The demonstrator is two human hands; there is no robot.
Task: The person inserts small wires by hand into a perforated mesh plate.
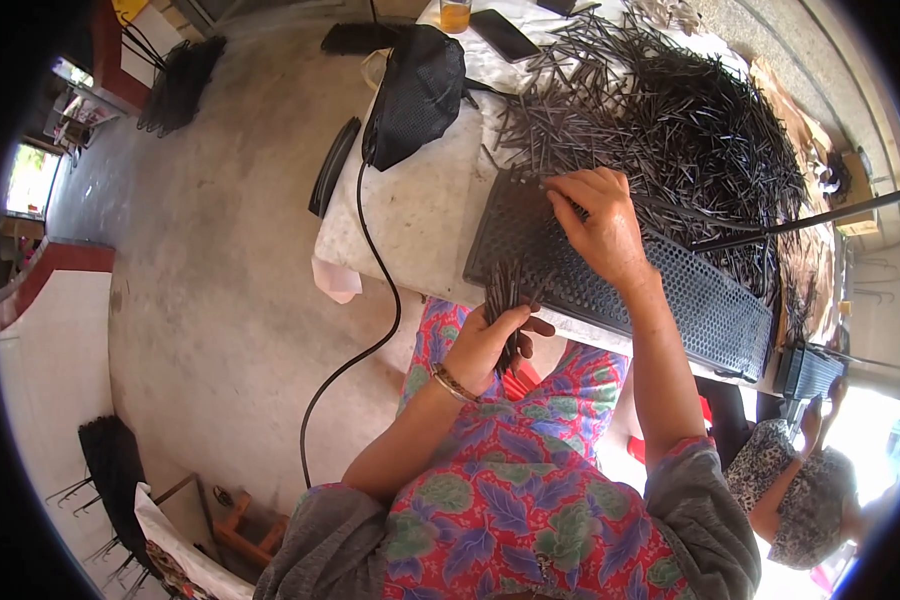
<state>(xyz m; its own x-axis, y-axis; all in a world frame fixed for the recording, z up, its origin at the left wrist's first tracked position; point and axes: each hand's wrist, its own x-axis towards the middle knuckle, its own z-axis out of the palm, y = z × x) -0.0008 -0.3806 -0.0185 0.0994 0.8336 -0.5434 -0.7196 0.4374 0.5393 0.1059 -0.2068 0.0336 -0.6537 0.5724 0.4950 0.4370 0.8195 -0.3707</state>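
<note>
A bundle of thin dark sticks (pixel 503 290) stands in my left hand (pixel 485 350), whose fingers are wrapped round it just in front of the table edge. My right hand (pixel 602 215) hangs over the far side of a black perforated tray (pixel 710 300). Its fingers are bent toward the thumb at the border of the stick pile; whatever is between the fingertips is too small to make out. Behind the tray spreads a large loose heap of similar dark sticks (pixel 690 130).
A black cloth-like bag (pixel 420 95) sits at the table's left edge, its dark cord (pixel 395 320) hanging down to the floor. A phone (pixel 505 36) and a glass of amber liquid (pixel 455 14) are farther back. Another person (pixel 805 490) sits at the lower right.
</note>
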